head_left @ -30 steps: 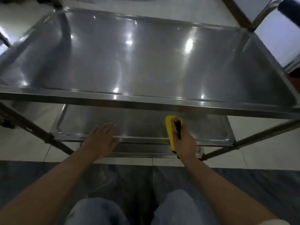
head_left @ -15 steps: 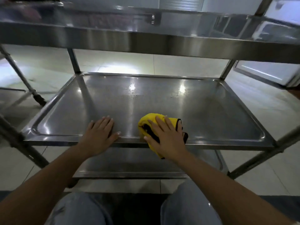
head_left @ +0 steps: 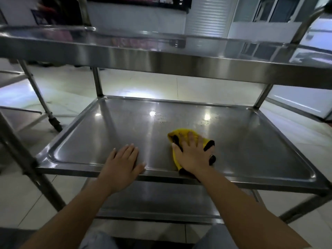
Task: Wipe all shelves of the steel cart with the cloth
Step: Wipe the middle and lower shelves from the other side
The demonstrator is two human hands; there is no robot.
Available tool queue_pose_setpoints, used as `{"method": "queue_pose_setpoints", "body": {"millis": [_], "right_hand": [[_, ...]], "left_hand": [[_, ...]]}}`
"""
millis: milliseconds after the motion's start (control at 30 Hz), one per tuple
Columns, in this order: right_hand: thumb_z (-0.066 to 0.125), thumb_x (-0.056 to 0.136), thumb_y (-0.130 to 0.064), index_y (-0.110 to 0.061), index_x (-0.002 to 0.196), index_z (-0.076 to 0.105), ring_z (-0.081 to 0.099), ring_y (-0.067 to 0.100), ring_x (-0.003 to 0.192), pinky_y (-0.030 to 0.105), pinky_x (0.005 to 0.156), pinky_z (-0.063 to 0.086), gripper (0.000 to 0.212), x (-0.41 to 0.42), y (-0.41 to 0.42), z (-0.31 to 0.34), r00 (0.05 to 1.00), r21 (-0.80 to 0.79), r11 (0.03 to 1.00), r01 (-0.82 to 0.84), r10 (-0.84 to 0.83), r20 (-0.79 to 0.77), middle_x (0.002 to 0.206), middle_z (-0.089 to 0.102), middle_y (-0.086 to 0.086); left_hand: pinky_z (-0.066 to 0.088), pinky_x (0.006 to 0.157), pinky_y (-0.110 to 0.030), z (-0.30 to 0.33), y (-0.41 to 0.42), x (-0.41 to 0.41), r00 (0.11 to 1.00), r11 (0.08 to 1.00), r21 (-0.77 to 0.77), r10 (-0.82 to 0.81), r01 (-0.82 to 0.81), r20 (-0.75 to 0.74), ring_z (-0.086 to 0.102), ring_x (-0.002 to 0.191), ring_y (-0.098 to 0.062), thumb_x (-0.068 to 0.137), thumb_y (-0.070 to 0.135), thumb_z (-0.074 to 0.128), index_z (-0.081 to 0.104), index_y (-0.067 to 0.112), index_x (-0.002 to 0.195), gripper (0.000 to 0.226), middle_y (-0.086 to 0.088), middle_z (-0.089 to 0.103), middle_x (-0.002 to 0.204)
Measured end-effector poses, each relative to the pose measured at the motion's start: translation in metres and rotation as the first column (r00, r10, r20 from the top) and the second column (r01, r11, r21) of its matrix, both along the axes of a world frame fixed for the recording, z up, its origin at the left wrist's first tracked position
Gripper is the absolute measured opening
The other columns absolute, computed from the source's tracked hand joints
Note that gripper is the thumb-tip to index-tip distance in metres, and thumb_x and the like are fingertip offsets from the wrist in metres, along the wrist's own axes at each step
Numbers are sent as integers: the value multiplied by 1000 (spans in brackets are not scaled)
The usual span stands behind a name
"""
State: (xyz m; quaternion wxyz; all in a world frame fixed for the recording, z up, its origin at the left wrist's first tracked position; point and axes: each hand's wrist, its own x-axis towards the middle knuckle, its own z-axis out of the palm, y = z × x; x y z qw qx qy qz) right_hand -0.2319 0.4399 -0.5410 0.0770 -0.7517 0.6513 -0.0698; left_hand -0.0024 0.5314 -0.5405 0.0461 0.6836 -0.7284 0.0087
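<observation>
Cloth: bright yellow with black patches or trim, bunched and crumpled, not spread flat. It lies on the middle shelf of the cart, right of centre and toward the near edge, with one black-edged corner reaching the front lip. Right hand rests palm down on top of the cloth, fingers straight and splayed, pressing it against the steel; yellow shows beyond the fingertips and along the thumb side, black parts stick out on the little-finger side. Left hand lies flat on the same shelf, just beside the cloth but not touching it, fingers together and extended, thumb at the front rim, holding nothing. Cart is polished steel throughout: three shelves in view, each a shallow rectangular tray with rounded corners and a raised lip. Top shelf crosses the upper frame edge-on and reflects the room. Middle shelf surface is glossy with bright light spots and faint specks near its middle. Bottom shelf is partly visible below, between the forearms. Round tubular legs join the shelves at the corners. Pale glossy tiled floor around. A second cart's leg with a black caster stands at left.
</observation>
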Motion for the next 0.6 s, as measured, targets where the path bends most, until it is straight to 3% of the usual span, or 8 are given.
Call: {"method": "queue_pose_setpoints", "body": {"millis": [133,233,300,367,500,600], "right_hand": [[12,92,-69,-47,148,5,-6,24,148,69,108,-5,61,9,-1,0,982,-40,983,-182,179,-64,161,-7,-11],[12,89,-72,-45,149,10,-4,20,148,66,111,2,65,-25,-1,-2,970,-64,971,-229,222,-103,161,-6,-12],[14,89,-72,-43,149,16,-1,20,148,63,113,6,67,-48,-3,-2,985,-75,987,-145,137,-106,161,-2,-12],[18,90,-71,-42,148,21,3,22,148,62,113,8,65,-56,-5,-4,998,-79,997,-18,12,-68,161,1,-11],[17,93,-67,-38,149,20,2,32,147,70,109,5,63,-13,-22,0,982,-46,982,186,-187,-33,162,0,-2],[14,93,-65,-37,151,9,-5,32,147,75,105,-1,64,46,-34,-1,990,-5,993,119,-119,-79,162,-8,0]], "left_hand": [[15,116,-35,1,5,3,999,1000,-5,-12,12,-34,21,143,-15,86,65,7,25,22,150,79,2,23,158],[32,107,-34,5,-4,28,998,998,-65,11,-16,-65,43,126,-19,83,66,17,48,28,134,71,2,49,141],[37,100,-37,7,-12,50,993,989,-92,116,-118,-27,48,118,-23,85,66,22,54,26,122,63,0,55,129],[35,103,-41,4,-17,62,975,974,-72,210,-214,-67,46,120,-26,89,62,33,52,24,125,56,-4,53,130],[30,107,-45,-1,-20,58,948,949,-73,298,-306,-109,42,126,-26,89,56,34,48,24,131,54,-3,48,137],[24,111,-46,-5,-16,59,943,945,-72,308,-318,-124,35,133,-24,90,56,32,41,25,138,58,-1,39,147]]}}
